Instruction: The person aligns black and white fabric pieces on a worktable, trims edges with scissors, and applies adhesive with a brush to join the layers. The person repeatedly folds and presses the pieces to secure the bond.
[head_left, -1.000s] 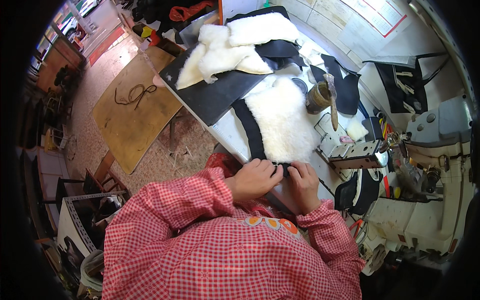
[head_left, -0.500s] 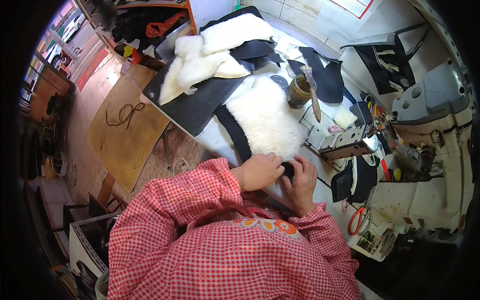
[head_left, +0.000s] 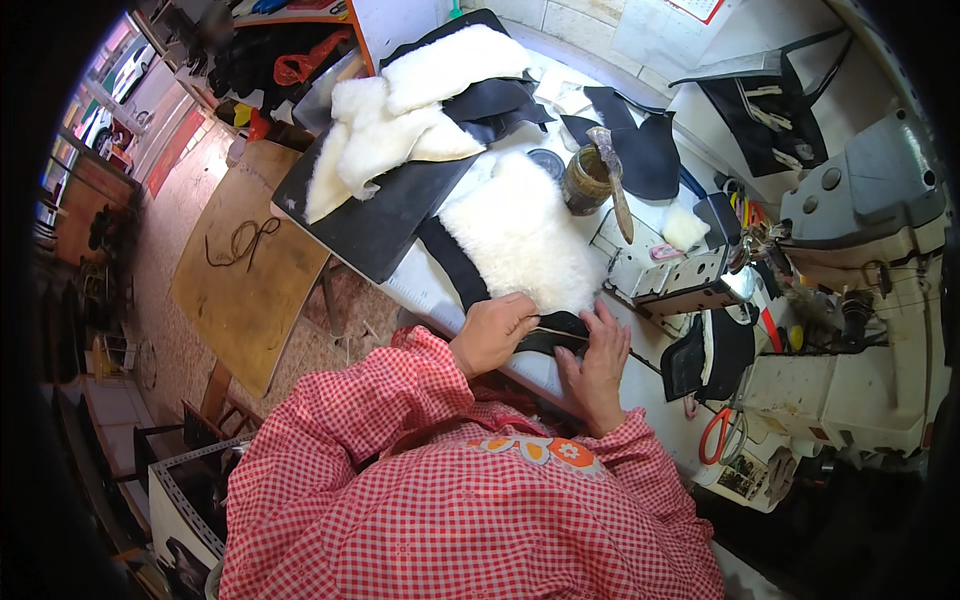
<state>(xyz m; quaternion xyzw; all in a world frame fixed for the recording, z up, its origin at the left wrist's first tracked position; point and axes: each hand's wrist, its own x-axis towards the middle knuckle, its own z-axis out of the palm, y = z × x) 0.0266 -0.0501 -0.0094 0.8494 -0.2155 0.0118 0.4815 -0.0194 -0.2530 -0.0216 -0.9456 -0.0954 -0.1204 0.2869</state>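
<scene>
Bench (head_left: 440,290): white top, runs from lower centre up to the right, w/ the person in a red-check shirt (head_left: 450,510) leaning over its near edge. Sewing machine (head_left: 860,250), grey-white, stands at the right end. Black sheet (head_left: 380,215) lies across the bench's far-left part, hanging past the edge; pile of white fleeces (head_left: 400,120) sits on top of it. Brown board (head_left: 245,270) is on the floor left of the bench, a dark cord looped on it.

Fleece piece (head_left: 520,235), white & fluffy, lies mid-bench, just ahead of both hands, w/ a black strip (head_left: 455,265) along its left side and a black edge (head_left: 560,325) at its near end. That near end is where the work is.

Left hand (head_left: 492,332): curled, fingers closed on the fleece's near edge, pinching it. Right hand (head_left: 598,355): mostly open, fingers spread flat, pressing down on the black edge just beside the left hand. Hands nearly touch.

Black shoe-upper cuts (head_left: 640,145) lie beyond the fleece. Glue jar (head_left: 585,180), brownish, stands right of the fleece, a brush (head_left: 612,175) resting across it. Metal box (head_left: 660,275) sits between jar & machine. Red-handled scissors (head_left: 715,435) hang near the bench's right edge.
</scene>
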